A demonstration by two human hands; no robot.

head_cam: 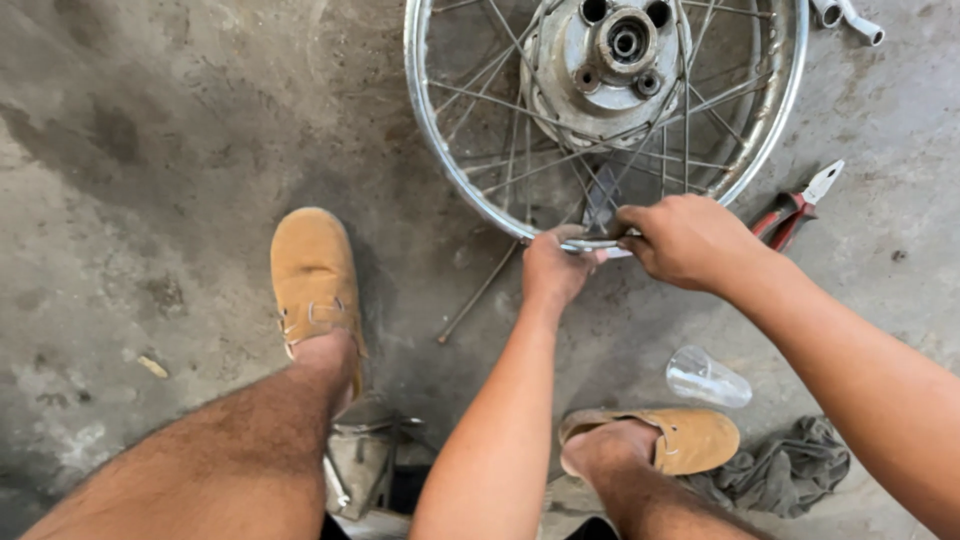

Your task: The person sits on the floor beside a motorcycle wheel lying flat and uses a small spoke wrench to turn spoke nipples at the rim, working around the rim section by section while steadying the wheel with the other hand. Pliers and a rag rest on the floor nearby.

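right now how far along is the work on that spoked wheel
Most spokes look laced from hub to rim of the wheel. In hand: left hand and right hand grip the rim's near edge. Left: a loose spoke lies on the floor; pliers lie unused.

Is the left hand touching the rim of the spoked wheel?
Touching. The head view shows the left hand closed over the near edge of the wheel rim, with no gap between them.
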